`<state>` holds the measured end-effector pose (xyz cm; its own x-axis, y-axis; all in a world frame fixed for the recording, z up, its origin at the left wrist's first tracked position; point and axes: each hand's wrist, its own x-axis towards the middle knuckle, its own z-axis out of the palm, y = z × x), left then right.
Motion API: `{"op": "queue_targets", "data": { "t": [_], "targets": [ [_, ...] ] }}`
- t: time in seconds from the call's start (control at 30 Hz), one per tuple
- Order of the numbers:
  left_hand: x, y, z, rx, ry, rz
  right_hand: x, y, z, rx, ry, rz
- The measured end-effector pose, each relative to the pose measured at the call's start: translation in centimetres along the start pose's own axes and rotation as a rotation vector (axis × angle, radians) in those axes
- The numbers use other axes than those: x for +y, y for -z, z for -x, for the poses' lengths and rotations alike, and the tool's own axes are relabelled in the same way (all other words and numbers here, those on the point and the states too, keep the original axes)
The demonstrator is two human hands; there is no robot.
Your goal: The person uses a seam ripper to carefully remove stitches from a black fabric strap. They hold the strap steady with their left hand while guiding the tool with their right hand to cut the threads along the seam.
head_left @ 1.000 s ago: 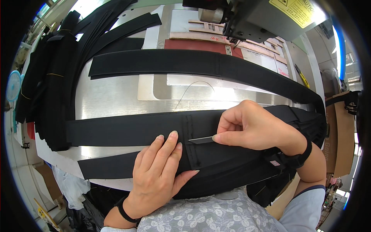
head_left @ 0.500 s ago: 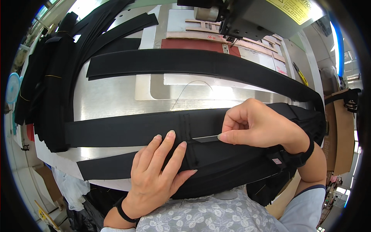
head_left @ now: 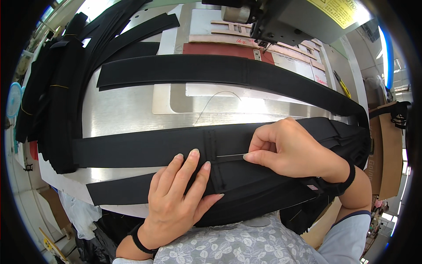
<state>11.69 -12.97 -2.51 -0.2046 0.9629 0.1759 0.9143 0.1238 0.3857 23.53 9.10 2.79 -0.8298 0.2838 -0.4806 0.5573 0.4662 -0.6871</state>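
Observation:
My right hand (head_left: 292,152) is closed in a pinch on a thin metal blade (head_left: 231,155), whose tip points left. The blade lies against a stitched cross seam on a black fabric strip (head_left: 140,147), and its far end is hidden in my fingers. My left hand (head_left: 180,189) rests with fingers spread, pressing near that seam and on a second black strip (head_left: 118,190) closer to me. To the right, the strips run into a layered bundle (head_left: 263,193) over my lap.
Another long black strip (head_left: 189,70) crosses the metal table (head_left: 105,114) behind my hands. Bundled strips (head_left: 61,101) stand at the left. A sewing machine head (head_left: 281,22) overhangs the back. A yellow cutter (head_left: 342,84) lies at the right; a loose thread (head_left: 211,97) curls mid-table.
My right hand has shifted slightly left, and the blade has turned so that it now appears as a thin line. My left hand has barely moved.

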Motion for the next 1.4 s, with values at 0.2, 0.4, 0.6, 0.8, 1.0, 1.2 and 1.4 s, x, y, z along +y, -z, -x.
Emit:
{"op": "queue_targets", "data": {
  "t": [0.2,0.4,0.6,0.8,1.0,1.2,1.4],
  "targets": [
    [0.0,0.2,-0.2,-0.01,-0.004,0.008,-0.2,-0.8,0.0,0.064,0.027,-0.034],
    [0.0,0.2,-0.1,-0.008,0.0,0.013,0.3,0.8,-0.4,-0.12,-0.052,-0.162],
    [0.0,0.1,-0.1,-0.004,-0.003,0.004,0.0,1.0,-0.3,-0.152,-0.061,-0.094],
    [0.0,0.1,-0.1,0.0,-0.005,0.007,0.1,0.9,-0.2,-0.131,-0.084,-0.125],
    [0.0,0.1,-0.1,-0.001,-0.005,0.001,0.1,0.6,-0.3,-0.101,-0.067,-0.094],
    [0.1,0.1,-0.2,0.001,0.001,0.001,0.4,-0.2,0.0,-0.02,0.004,-0.058],
    [0.1,0.1,-0.2,0.012,-0.004,0.002,0.7,-0.7,0.5,0.051,0.07,-0.053]
  ]
}}
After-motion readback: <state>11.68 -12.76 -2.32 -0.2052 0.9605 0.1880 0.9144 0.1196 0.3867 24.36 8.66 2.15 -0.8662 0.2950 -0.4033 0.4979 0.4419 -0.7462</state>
